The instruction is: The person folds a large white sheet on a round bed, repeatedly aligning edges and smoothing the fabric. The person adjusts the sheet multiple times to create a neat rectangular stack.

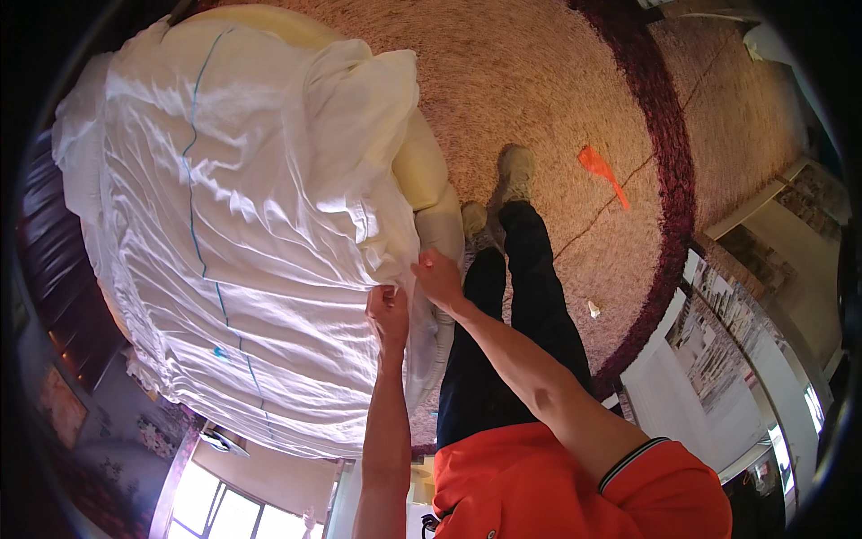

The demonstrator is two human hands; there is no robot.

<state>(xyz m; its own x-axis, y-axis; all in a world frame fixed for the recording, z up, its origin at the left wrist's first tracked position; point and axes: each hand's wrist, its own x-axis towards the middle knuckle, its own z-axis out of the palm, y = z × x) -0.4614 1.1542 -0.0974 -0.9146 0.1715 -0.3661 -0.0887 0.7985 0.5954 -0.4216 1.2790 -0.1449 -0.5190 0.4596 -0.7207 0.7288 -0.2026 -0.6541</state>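
A thin white cloth cover (269, 202) with a wavy blue line lies in wrinkles over a large, rounded, cream padded piece (421, 162), perhaps a bed. Its bunched edge hangs along the side nearest my legs. My left hand (388, 306) grips this edge with curled fingers. Just to the right and slightly farther up in the picture, my right hand (438, 275) pinches the same edge near the padded side. The two hands are close but apart. The fingertips are partly hidden in the cloth folds.
A round shaggy rug (572, 87) with a dark red border lies under my feet. On it are an orange strip (603, 172) and a small white scrap (594, 309). Furniture with patterned panels (700, 357) stands at the right. A window (222, 505) is at lower left.
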